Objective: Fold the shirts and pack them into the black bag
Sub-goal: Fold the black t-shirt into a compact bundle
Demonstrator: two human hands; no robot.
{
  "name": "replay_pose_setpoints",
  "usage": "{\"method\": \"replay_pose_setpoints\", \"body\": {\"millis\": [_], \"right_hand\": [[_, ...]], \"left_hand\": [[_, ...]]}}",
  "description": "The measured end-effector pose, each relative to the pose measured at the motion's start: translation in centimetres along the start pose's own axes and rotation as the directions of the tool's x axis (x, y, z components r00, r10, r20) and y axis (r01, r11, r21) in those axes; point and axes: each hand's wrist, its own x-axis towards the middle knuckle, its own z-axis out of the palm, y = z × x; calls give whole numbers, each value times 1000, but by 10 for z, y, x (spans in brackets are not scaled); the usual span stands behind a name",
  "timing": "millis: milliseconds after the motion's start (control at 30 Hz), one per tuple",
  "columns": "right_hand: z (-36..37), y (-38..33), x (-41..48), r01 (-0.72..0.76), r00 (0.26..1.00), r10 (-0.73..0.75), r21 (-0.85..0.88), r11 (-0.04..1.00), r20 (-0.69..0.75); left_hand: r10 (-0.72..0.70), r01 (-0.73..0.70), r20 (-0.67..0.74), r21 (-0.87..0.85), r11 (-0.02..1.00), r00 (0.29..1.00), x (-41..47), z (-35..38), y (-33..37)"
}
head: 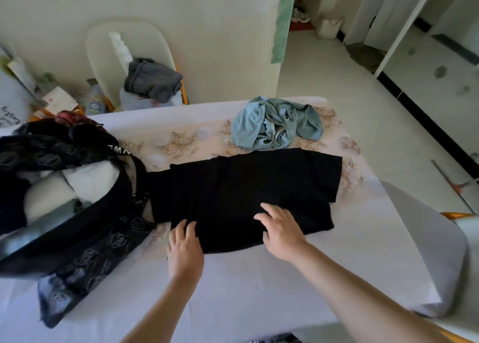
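A black shirt (246, 187) lies flat and partly folded across the middle of the table (259, 290). My left hand (184, 249) rests with straight fingers on its near left edge. My right hand (281, 230) presses flat on the shirt's near right part. A crumpled light blue shirt (276, 126) sits behind the black one, at the far side of the table. The black bag (85, 228) with a grey pattern stands open at the left, with white and grey folded items inside it.
A white chair (103, 57) behind the table holds a grey garment (153, 80). Boxes and bottles (59, 99) clutter the far left. The table's right edge drops to a tiled floor (363, 83). An orange chair frame (456, 215) shows at the right.
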Motion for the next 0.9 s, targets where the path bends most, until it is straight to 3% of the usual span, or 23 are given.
{"method": "replay_pose_setpoints", "body": {"millis": [67, 133, 200, 300, 367, 433, 533, 633, 767, 833, 900], "right_hand": [[13, -26, -4, 50, 990, -56, 48, 998, 127], [22, -41, -9, 47, 977, -51, 23, 999, 207], [24, -45, -12, 19, 974, -17, -8, 1000, 227], [22, -51, -13, 12, 967, -2, -40, 999, 253], [17, -53, -11, 27, 962, -8, -65, 998, 272], [13, -53, -9, 39, 960, -18, -67, 997, 280], [9, -55, -5, 53, 965, -38, -50, 997, 259], [5, -58, 5, 77, 980, -61, -82, 994, 191], [-1, -56, 31, 111, 985, -91, -138, 984, 148], [-4, -54, 48, 97, 986, -77, -140, 985, 145], [-6, -52, 64, 83, 985, -61, -130, 988, 162]], "left_hand": [[-192, 191, -25, -13, 981, 981, -6, -8, -23], [-294, 298, 57, -55, 953, 954, -6, -15, -38], [-289, 295, 65, -124, 947, 955, -3, -18, -44], [-292, 261, -61, -303, 916, 954, -3, -30, -39], [-387, 300, -65, -519, 800, 920, -7, -39, -31], [-437, 344, -25, -577, 741, 899, -13, -46, -31], [-356, 340, 7, -312, 887, 935, -19, -47, -49], [-271, 272, 82, 0, 962, 959, -18, -46, -62], [86, -89, -60, -39, 995, 994, 6, -41, -49], [266, -267, -15, -25, 963, 964, 27, -44, -30], [347, -345, 57, -43, 937, 936, 50, -42, -13]]}}
